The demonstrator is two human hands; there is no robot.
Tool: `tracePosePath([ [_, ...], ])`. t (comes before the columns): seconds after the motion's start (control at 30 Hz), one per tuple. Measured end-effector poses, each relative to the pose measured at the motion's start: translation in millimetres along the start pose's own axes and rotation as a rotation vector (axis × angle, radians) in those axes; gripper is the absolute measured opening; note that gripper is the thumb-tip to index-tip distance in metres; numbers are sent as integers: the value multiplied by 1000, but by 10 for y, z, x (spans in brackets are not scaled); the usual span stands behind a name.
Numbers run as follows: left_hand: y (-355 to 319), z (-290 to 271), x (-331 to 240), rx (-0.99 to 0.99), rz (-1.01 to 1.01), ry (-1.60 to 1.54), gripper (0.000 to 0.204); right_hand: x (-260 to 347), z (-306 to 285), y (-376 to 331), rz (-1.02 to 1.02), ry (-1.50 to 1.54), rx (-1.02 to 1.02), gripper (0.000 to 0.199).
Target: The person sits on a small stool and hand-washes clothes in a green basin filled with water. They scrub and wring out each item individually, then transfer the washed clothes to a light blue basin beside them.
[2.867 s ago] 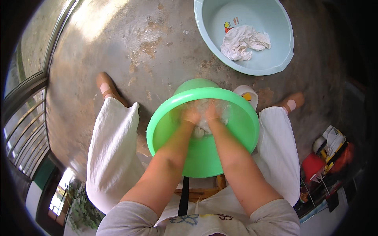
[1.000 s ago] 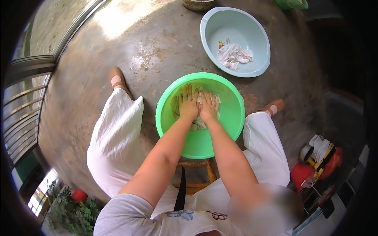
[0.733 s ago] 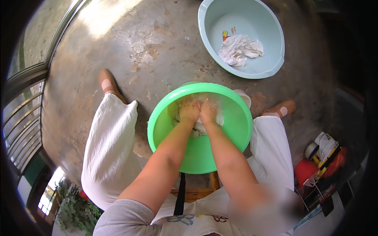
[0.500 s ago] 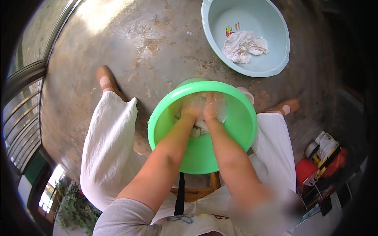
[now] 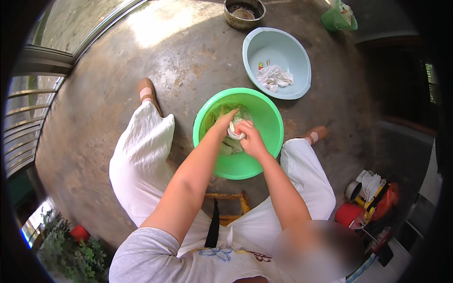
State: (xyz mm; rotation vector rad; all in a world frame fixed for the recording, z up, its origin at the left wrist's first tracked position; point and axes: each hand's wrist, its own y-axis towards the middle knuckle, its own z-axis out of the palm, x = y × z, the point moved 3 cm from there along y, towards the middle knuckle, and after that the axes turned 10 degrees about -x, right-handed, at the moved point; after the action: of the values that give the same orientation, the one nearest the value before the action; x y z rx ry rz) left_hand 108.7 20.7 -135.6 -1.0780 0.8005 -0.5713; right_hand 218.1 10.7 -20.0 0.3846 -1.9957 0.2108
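A green basin (image 5: 276, 153) stands on the floor between my legs, with wet pale cloth and some water in it. My right hand (image 5: 250, 136) is closed round a bunched, twisted white cloth (image 5: 234, 132), lifted above the basin's bottom. Close beside it, over the far left part of the basin, my left hand (image 5: 225, 119) has its fingers apart and lies against the cloth's edge. More of the cloth hangs down below my hands.
A pale blue basin (image 5: 299, 78) with a crumpled white cloth (image 5: 273, 78) stands ahead to the right. Beyond it are a dark metal pot (image 5: 244, 16) and a green bin (image 5: 337, 19). A red container (image 5: 348, 214) and clutter lie right; a plant (image 5: 71, 252) grows at left.
Both hands have come up out of the water, the right now gripping the white cloth. The view has shifted, so the pot and bin show at the top.
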Motion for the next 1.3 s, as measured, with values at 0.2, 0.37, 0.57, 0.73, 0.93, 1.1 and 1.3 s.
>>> tracePosePath([
  [0.2,-481,-64,304,177,-3,-168,31,85,-211,-285,236,366,-517,36],
  [0.37,-993,-21,272,479,-207,-396,29,396,149,-388,-110,-371,-397,62],
  [0.57,-1063,-49,249,341,-41,-526,29,485,171,-279,-149,-415,-337,51],
  [0.73,-923,-41,359,154,192,-404,30,510,176,-171,-70,-285,-416,31],
  [0.93,-490,-103,342,16,575,222,29,-167,159,-169,259,103,-475,23],
  [1.1,-261,99,-9,-309,1055,903,31,-703,19,19,161,-65,-544,24],
  [1.3,292,-86,323,-653,1105,1547,38,-1411,379,-5,473,-614,-12,58],
])
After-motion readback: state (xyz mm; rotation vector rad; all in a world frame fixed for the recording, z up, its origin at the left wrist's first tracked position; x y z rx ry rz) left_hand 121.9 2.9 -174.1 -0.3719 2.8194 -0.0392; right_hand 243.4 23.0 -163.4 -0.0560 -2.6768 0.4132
